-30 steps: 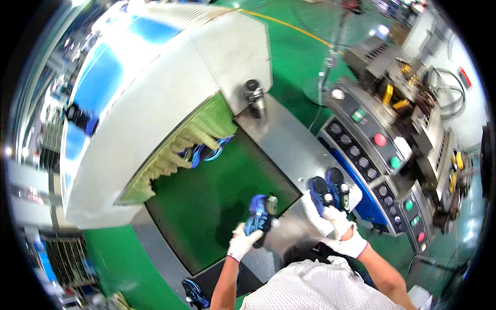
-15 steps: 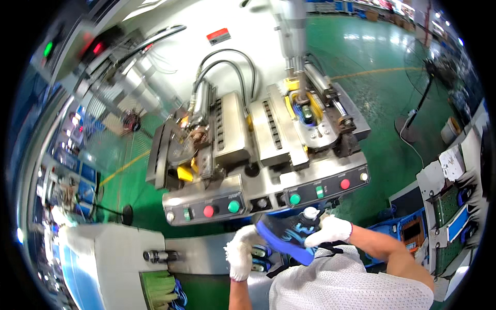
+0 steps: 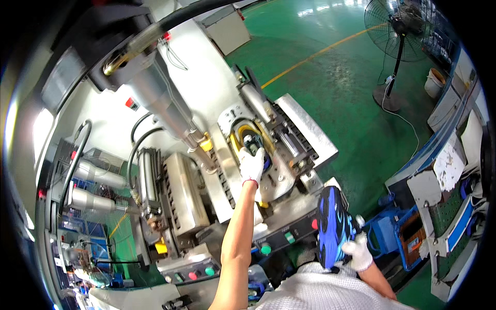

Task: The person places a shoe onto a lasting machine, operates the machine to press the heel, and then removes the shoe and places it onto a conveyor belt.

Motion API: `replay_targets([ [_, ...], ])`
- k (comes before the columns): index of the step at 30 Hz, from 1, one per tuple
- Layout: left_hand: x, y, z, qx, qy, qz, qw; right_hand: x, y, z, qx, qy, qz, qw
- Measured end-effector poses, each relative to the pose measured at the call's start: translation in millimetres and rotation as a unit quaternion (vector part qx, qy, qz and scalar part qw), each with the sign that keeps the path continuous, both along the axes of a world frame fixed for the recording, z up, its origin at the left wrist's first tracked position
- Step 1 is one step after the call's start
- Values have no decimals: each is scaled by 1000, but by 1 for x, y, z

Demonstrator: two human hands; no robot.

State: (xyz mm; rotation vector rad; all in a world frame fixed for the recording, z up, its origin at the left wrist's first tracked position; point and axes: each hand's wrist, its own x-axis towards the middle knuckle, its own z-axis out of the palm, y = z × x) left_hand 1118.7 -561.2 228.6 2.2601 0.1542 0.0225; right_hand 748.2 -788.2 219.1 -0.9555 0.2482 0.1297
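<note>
My left hand (image 3: 252,164), in a white knit glove, reaches into the right station of a metal press (image 3: 276,181). Its fingers are closed on the upper part of a dark shoe (image 3: 266,161) seated there inside a yellow-edged holder (image 3: 233,142); the fingertips are partly hidden. Off to the right, my gloved right hand (image 3: 359,252) grips a black and blue shoe (image 3: 330,222) by its lower end. That shoe stands on end, its blue and black sole turned toward the left. A small white-topped part (image 3: 359,221) sticks out beside it.
Press cylinders (image 3: 160,98) rise left of my left arm. Green and red buttons sit on the front panel (image 3: 281,238). A blue crate (image 3: 385,232) and a perforated green rack (image 3: 448,227) are at right. Farther off stand a floor fan (image 3: 398,31) and a bucket (image 3: 435,82).
My left hand has gone from in front of the press up to the shoe inside it. My right hand has turned its shoe from sideways to on end. The whole view has swung round.
</note>
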Motion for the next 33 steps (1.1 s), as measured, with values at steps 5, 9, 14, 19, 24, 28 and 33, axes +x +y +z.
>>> replay_targets([
  [5,65,-5,-55,187,9,85,979,-7,7,14,77,41,-82,993],
  [9,69,19,0,4,42,47,998,19,6,53,-105,73,-76,989],
  [14,-9,64,50,-113,30,43,992,69,24,76,-165,58,-113,978],
  [19,-182,137,73,-152,-2,-4,988,208,64,95,-359,-30,52,931],
  [24,-340,192,85,-110,112,13,988,394,127,61,-623,-34,174,762],
  [28,-493,213,50,-53,216,207,953,468,170,-66,-775,-79,57,624],
  [33,-663,209,-26,47,225,526,819,469,192,-79,-804,-89,69,584],
])
